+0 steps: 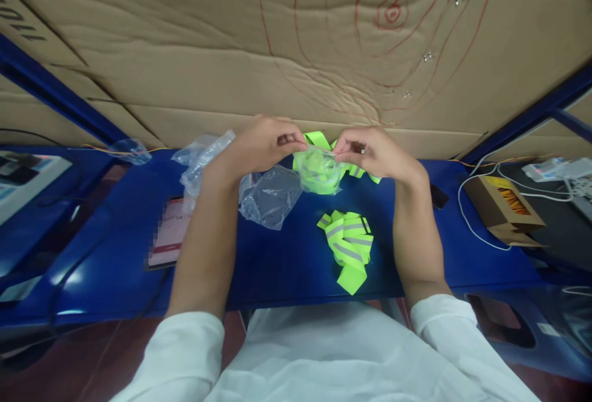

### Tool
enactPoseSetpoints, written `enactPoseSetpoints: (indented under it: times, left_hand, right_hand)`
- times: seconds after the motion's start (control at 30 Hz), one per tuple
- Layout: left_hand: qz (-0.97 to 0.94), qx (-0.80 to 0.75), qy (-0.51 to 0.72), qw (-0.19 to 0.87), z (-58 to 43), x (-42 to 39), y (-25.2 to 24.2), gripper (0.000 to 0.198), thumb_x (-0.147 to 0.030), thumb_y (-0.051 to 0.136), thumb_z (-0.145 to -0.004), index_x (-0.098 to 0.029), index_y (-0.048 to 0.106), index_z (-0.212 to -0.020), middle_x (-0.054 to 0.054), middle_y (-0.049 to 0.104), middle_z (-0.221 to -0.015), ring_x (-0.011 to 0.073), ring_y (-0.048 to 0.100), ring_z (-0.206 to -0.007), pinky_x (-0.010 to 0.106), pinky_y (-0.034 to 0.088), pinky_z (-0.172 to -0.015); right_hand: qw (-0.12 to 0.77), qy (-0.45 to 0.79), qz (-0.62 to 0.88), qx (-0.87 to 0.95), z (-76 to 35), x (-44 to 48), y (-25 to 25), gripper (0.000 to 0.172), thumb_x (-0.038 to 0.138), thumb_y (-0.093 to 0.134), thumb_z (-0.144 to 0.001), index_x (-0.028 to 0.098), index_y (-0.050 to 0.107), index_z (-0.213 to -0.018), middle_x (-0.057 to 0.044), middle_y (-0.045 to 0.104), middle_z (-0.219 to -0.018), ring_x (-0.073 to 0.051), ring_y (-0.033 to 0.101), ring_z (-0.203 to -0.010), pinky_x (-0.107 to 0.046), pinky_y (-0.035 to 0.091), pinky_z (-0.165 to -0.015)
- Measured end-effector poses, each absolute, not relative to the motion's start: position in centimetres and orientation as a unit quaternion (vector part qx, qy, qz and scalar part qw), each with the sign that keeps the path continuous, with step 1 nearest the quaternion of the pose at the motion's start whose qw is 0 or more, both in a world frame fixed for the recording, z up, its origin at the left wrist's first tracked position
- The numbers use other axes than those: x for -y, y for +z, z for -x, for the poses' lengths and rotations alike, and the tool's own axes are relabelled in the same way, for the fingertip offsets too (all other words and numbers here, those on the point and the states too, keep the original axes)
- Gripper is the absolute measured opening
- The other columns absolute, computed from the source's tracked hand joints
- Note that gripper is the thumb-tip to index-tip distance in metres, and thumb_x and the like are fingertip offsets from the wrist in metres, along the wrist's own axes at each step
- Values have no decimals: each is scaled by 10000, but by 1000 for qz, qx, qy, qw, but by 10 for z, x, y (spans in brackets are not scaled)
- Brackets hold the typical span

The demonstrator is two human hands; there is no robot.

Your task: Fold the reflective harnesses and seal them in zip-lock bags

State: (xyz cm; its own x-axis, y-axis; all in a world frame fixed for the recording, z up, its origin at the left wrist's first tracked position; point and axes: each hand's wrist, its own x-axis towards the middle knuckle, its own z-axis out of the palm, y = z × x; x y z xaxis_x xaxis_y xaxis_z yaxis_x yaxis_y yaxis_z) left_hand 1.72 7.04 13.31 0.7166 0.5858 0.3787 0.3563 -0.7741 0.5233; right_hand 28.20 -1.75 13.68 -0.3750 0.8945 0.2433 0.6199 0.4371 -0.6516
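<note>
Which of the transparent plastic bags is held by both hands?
The transparent plastic bag containing yellow-green fabric strap, pinched by the left hand and right hand; the other bags lie leftward, with no strap visible inside.

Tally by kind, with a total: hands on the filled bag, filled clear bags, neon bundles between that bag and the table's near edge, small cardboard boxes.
Left hand and right hand: 2
Filled clear bag: 1
Loose neon bundle: 1
Small cardboard box: 1
Total: 5

Left hand [272, 143] at left of clear bag [319, 181], fingertips [300, 145] pinching its rim; right hand [372, 152] at its right, pinching likewise. Bare forearms [206, 248] reach toward bag, wrists [216, 174] bent inward.
</note>
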Motion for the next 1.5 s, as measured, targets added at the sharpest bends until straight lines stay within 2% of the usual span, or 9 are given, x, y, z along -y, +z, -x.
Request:
enactPoseSetpoints:
  times: [0.17, 0.3, 0.47, 0.63, 0.77, 1.13, 1.3, 1.4, 1.5]
  left_hand:
    - [-899, -267, 283, 202, -18, -74, 130, 293, -504, 656, -961, -242, 787, -954, 14, 745, -881, 147, 624, -762, 282, 442, -716]
    - [-888, -288, 301, 197, -21, -75, 128, 335, -546, 688, -946, -245, 800, -1040, -15, 701, -772, 131, 573, -702, 284, 417, -707]
    - [-890, -283, 294, 201, -21, -76, 126, 337, -511, 638, -967, -250, 781, -1127, 10, 747, -853, 152, 631, -740, 275, 439, -699]
    - [-897, -288, 246, 227, -18, -81, 121, 317, -480, 622, -956, -239, 779, -1089, 20, 759, -854, 160, 668, -768, 252, 460, -680]
    - [-905, -317, 127, 253, -20, -87, 110, 342, -484, 637, -907, -218, 763, -1081, 25, 747, -816, 162, 648, -673, 230, 388, -547]
    - [-907, -360, 52, 211, -21, -105, 85, 156, -365, 690, -833, -211, 709, -851, 2, 730, -740, 147, 589, -582, 238, 341, -524]
    - [-913, -375, -24, 160, -32, -91, 97, 252, -397, 629, -902, -192, 713, -1023, 44, 768, -961, 187, 682, -821, 248, 427, -673]
    - [-923, -348, -35, 163, -45, -70, 102, 312, -396, 661, -901, -190, 701, -1132, 74, 759, -1109, 225, 694, -975, 268, 470, -788]
    - [-944, -220, -42, 244, -64, -38, 101, 499, -377, 750, -846, -214, 642, -1305, 72, 698, -1310, 228, 672, -1132, 257, 494, -886]
  right_hand:
    - [319, 217, 499, 776, -281, 16, 136, 259, 460, 699, -934, 201, 711, -949, -32, 693, -810, -176, 607, -730, -305, 451, -666]
    - [345, 108, 550, 753, -287, 19, 143, 279, 463, 659, -964, 204, 754, -1008, -58, 721, -915, -187, 607, -784, -323, 470, -722]
    - [411, -35, 624, 664, -310, 22, 149, 318, 467, 552, -1028, 237, 736, -1147, -82, 715, -1107, -224, 658, -948, -359, 515, -816]
    - [468, -71, 639, 606, -341, 34, 157, 228, 287, 588, -984, 177, 756, -1094, -100, 746, -1041, -170, 608, -814, -321, 475, -761]
    - [402, -29, 684, 608, -363, 48, 160, 159, 157, 636, -905, 161, 779, -976, -68, 719, -846, -151, 534, -715, -324, 407, -718]
    - [213, 53, 844, 490, -423, 19, 115, 134, 117, 620, -856, 136, 746, -895, -172, 748, -948, -277, 662, -849, -432, 511, -858]
    - [192, 46, 834, 515, -409, 26, 123, 331, 302, 649, -920, 180, 729, -1217, -193, 665, -1352, -310, 695, -1065, -473, 531, -1000]
    - [200, 114, 763, 604, -386, 32, 135, 404, 411, 614, -970, 170, 701, -1283, -180, 700, -1315, -280, 704, -1012, -461, 555, -960]
    - [205, 159, 686, 680, -362, 36, 142, 433, 475, 588, -981, 195, 697, -1292, -138, 731, -1291, -285, 696, -1072, -461, 554, -972]
